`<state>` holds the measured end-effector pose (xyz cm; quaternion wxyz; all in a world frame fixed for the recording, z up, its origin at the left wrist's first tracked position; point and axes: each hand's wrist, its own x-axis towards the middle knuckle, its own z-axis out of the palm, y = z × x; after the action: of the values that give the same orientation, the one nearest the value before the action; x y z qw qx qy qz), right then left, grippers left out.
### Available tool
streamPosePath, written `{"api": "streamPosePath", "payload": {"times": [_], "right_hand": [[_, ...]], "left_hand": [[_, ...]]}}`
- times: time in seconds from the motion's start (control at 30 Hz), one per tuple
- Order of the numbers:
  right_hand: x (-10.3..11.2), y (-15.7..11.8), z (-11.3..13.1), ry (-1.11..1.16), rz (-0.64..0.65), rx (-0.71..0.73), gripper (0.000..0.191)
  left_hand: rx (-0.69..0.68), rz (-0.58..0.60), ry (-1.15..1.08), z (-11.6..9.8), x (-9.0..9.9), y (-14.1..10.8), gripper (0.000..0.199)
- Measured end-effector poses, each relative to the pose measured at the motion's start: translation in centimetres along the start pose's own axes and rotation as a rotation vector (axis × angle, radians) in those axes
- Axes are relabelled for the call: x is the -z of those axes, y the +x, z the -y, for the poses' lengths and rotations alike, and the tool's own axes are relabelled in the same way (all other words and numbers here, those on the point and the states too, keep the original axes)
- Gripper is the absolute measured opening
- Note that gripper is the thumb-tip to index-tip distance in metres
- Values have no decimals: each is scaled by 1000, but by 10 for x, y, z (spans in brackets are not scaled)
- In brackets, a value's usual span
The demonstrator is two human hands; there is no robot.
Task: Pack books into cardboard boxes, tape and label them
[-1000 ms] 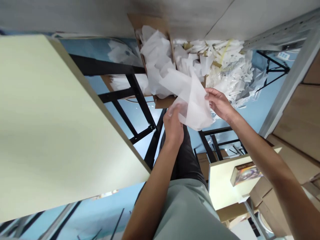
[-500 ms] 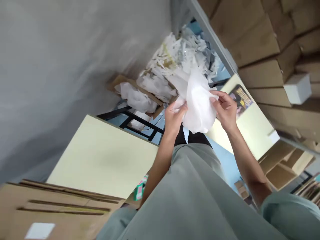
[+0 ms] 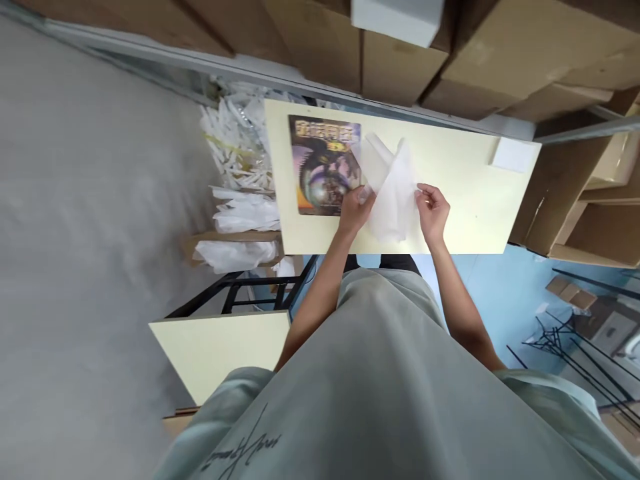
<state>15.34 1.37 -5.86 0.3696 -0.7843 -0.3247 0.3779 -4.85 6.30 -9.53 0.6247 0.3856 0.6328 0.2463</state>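
Observation:
A thin white translucent sheet or bag [image 3: 393, 200], crumpled and folded over itself, is held up above the cream tabletop [image 3: 465, 200]. My left hand [image 3: 356, 212] is closed on its left side, thumb and fingers pinching the material. On the other side, my right hand [image 3: 433, 212] pinches its right edge with the fingertips. Behind and left of the sheet lies a flat dark item with a colourful printed cover [image 3: 323, 167], a dragon-like picture and large characters on it. The sheet hangs in front of its right edge.
Cardboard boxes [image 3: 310, 47] line a shelf beyond the table, with a white box [image 3: 400, 17] among them. A small white block [image 3: 513, 155] sits at the table's right end. White packing scraps [image 3: 240, 147] are heaped left. A second cream board [image 3: 225, 353] lies lower left.
My view and body have turned right, from the heap of white scraps to the table with the printed item. The white sheet has come along, held between both hands.

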Motion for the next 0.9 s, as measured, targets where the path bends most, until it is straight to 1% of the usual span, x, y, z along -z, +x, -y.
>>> {"api": "streamPosePath", "payload": {"times": [0.07, 0.13, 0.17, 0.23, 0.3, 0.4, 0.47, 0.57, 0.63, 0.7, 0.73, 0.77, 0.83, 0.9], "right_hand": [[25, 17, -28, -22, -50, -72, 28], [47, 31, -55, -10, -64, -134, 27], [57, 37, -68, 16, -68, -148, 27], [75, 44, -90, 95, -95, -142, 31], [92, 46, -109, 165, -145, -116, 35], [112, 45, -130, 207, -191, -82, 38], [121, 43, -141, 217, -182, -86, 39], [130, 40, -152, 169, -151, -135, 39], [135, 38, -153, 68, -226, -129, 41], [139, 38, -149, -41, -322, -77, 49], [139, 39, -146, -88, -338, -50, 54], [139, 41, -142, -130, -322, -34, 59], [135, 49, -134, -203, -233, -37, 68], [131, 59, -128, -242, -138, -49, 67]], "left_hand": [[19, 8, 185, -2, -41, 12, 25], [31, -23, 344, -2, -71, 20, 18], [32, -46, 405, -1, -81, 23, 14], [26, -106, 490, 2, -93, 27, 11], [29, -186, 523, 6, -95, 29, 11], [71, -297, 487, 14, -89, 34, 8], [96, -347, 439, 19, -84, 38, 5], [83, -394, 404, 26, -75, 41, 4], [64, -416, 406, 30, -69, 39, 3], [52, -441, 413, 33, -63, 35, 3], [45, -453, 418, 34, -61, 33, 2], [35, -466, 421, 36, -59, 29, 4], [7, -490, 420, 40, -57, 23, 13], [-31, -500, 408, 43, -56, 15, 26]]}}
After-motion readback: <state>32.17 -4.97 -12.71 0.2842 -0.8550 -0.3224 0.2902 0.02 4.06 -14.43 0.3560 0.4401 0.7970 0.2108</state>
